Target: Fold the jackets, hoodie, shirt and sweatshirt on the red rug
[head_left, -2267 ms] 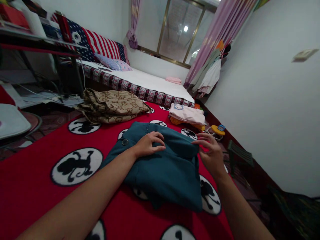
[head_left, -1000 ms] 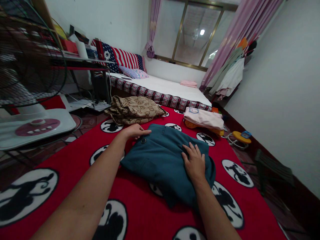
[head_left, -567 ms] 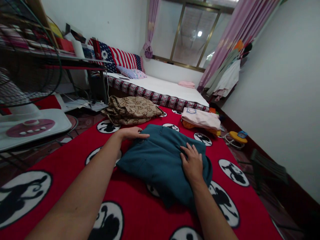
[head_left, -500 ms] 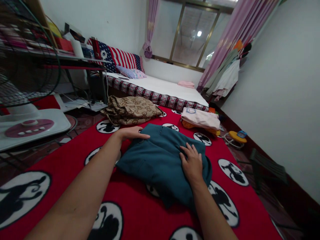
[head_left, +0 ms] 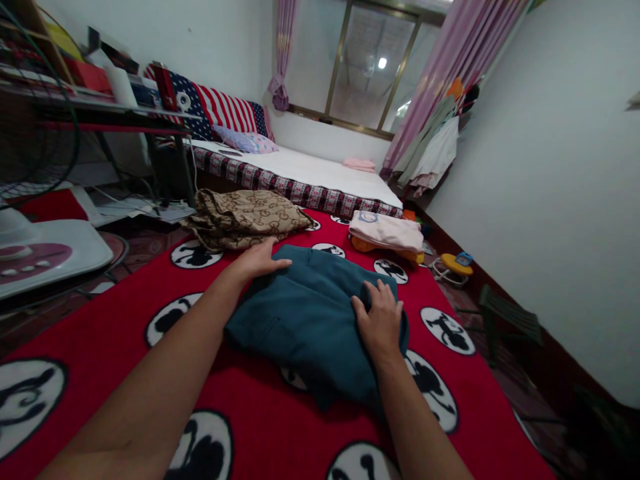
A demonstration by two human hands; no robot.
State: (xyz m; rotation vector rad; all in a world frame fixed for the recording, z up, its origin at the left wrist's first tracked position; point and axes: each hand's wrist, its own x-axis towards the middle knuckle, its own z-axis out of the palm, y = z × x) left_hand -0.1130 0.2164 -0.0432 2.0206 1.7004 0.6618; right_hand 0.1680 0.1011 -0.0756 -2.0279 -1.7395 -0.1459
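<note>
A dark teal garment (head_left: 305, 313), partly folded and creased, is spread on a red blanket (head_left: 280, 427) with black-and-white round cartoon prints. At its upper left edge lies my left hand (head_left: 261, 259), thumb stretched over the cloth and the other fingers partly hidden. My right hand (head_left: 379, 320) rests flat on the right part of the garment, fingers spread. Just beyond my left hand is a brown patterned cloth (head_left: 250, 217) in a loose pile. Farther right sits a folded pale pink garment (head_left: 385, 230) on top of something orange-yellow.
A bed with a white top (head_left: 305, 167) stands at the back below the window. To the left are a fan base (head_left: 55, 250) and a cluttered desk (head_left: 125, 113). On the right are a yellow stool (head_left: 454, 265) and a dark green chair (head_left: 510, 317).
The camera view has turned slightly right, so the scene sits farther left. My hands stay on the teal garment, and the right fingers have shifted slightly.
</note>
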